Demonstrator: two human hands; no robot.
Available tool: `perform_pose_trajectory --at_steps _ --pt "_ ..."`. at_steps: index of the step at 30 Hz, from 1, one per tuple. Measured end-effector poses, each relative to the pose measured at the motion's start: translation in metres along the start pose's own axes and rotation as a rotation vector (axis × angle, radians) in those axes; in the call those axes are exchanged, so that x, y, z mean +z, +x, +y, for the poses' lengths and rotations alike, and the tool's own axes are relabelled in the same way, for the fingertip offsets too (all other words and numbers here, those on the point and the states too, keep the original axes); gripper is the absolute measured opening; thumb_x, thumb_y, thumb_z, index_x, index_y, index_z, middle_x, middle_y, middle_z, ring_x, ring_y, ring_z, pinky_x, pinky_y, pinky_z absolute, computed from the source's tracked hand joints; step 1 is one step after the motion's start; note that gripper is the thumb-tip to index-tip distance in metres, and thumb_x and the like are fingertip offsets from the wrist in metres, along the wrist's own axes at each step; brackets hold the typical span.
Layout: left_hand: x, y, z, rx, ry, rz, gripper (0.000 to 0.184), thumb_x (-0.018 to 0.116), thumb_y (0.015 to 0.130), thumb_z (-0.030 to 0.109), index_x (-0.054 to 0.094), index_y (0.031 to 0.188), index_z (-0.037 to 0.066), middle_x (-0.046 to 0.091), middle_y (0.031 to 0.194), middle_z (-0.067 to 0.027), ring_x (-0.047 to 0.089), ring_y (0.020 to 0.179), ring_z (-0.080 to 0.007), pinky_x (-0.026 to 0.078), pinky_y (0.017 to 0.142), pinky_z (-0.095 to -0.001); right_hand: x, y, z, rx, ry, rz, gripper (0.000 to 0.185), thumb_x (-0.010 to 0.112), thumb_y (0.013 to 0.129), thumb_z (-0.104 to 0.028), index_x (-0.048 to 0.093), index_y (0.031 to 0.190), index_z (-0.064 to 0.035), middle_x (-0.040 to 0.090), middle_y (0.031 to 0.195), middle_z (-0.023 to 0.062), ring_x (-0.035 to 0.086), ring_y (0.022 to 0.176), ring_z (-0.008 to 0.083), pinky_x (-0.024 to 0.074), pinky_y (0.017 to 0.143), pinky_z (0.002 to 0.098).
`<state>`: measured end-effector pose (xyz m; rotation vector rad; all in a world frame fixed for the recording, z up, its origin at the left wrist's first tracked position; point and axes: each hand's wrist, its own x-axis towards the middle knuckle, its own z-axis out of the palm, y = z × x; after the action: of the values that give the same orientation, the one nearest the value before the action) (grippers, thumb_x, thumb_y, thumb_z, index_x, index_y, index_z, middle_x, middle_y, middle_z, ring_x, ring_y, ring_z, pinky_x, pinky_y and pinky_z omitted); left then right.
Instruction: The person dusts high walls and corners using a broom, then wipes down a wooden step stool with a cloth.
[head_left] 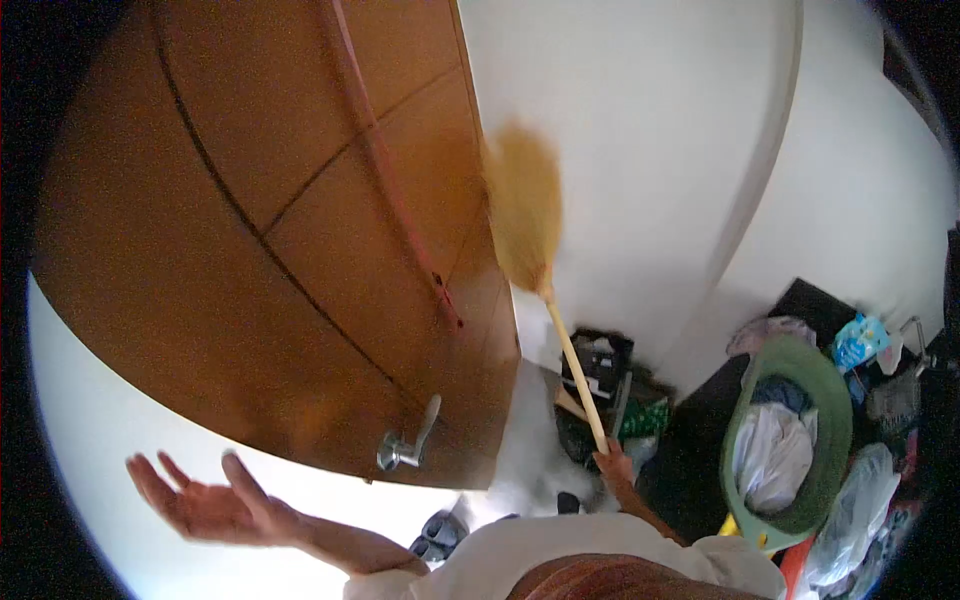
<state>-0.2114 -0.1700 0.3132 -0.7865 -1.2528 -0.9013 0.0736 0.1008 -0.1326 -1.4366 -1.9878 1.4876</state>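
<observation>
A broom (575, 365) with a pale wooden handle and a fan of straw-coloured bristles is held up by my right hand (615, 464), whose fingers wrap round the lower end of the handle. The bristle head is raised in front of the white wall, close to the edge of the brown door (330, 250); whether it touches either cannot be told. At the lower left, my left hand (210, 505) is empty, palm up with the fingers spread. It is nearest to the door's metal handle (405, 450), but apart from it.
To the right stands a green tub (738, 440) holding white and dark cloth. Plastic bags (852, 515) and other items crowd round it. A dark crate (597, 362) with mixed things sits by the wall. Dark slippers (438, 535) lie on the floor near the door.
</observation>
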Motion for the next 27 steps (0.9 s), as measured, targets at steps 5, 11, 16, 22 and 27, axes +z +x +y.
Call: perform_pose_trajectory --at_steps 5,11,16,22,27 --pt "0.025 -0.031 -0.017 -0.324 -0.12 -0.227 0.096 0.078 0.067 0.018 0.017 0.141 0.011 0.021 0.145 -0.0148 0.028 0.131 -0.0312 0.029 0.106 -0.0463 -0.013 -0.132 0.033 0.123 0.104 0.084 0.042 0.061 0.083 -0.015 0.049 0.123 -0.0069 0.056 0.079 0.0048 0.048 0.061 0.0092 0.0409 0.05 0.0262" --pt "0.031 -0.037 -0.026 -0.465 -0.379 -0.209 0.094 0.074 0.07 0.006 0.015 0.143 0.011 0.02 0.146 -0.0152 0.027 0.131 -0.0304 0.025 0.107 -0.0441 -0.018 -0.214 -0.04 -0.047 0.459 0.325 0.037 0.053 0.088 -0.006 0.046 0.124 -0.0042 0.046 0.065 -0.0048 0.037 0.046 0.0013 0.0303 0.038 0.0165" --pt "0.031 -0.042 -0.028 -0.49 -0.55 -0.153 0.086 0.074 0.072 0.009 0.022 0.141 0.009 0.022 0.145 -0.0154 0.025 0.131 -0.0297 0.024 0.108 -0.0429 -0.045 -0.19 -0.17 -0.267 0.523 0.501 0.037 0.051 0.091 -0.013 0.04 0.125 -0.0073 0.041 0.067 -0.0066 0.033 0.043 -0.0005 0.0266 0.035 0.0143" --pt "0.022 -0.04 -0.028 -0.499 -0.499 -0.238 0.085 0.071 0.075 0.008 0.018 0.142 0.01 0.018 0.147 -0.0148 0.019 0.134 -0.0282 0.019 0.109 -0.0415 -0.04 -0.109 -0.221 -0.432 0.609 0.482 0.03 0.044 0.095 -0.022 0.04 0.124 -0.014 0.039 0.059 -0.0065 0.031 0.037 0.0017 0.0257 0.031 0.0167" --pt "0.019 -0.036 -0.027 -0.506 -0.531 -0.242 0.083 0.071 0.076 0.01 0.019 0.141 0.006 0.017 0.147 -0.015 0.018 0.135 -0.0281 0.018 0.109 -0.0409 0.029 -0.11 -0.153 -0.131 1.002 0.219 0.024 0.046 0.094 -0.034 0.046 0.109 -0.0157 0.042 0.059 -0.0055 0.035 0.037 0.0048 0.0295 0.031 0.0185"
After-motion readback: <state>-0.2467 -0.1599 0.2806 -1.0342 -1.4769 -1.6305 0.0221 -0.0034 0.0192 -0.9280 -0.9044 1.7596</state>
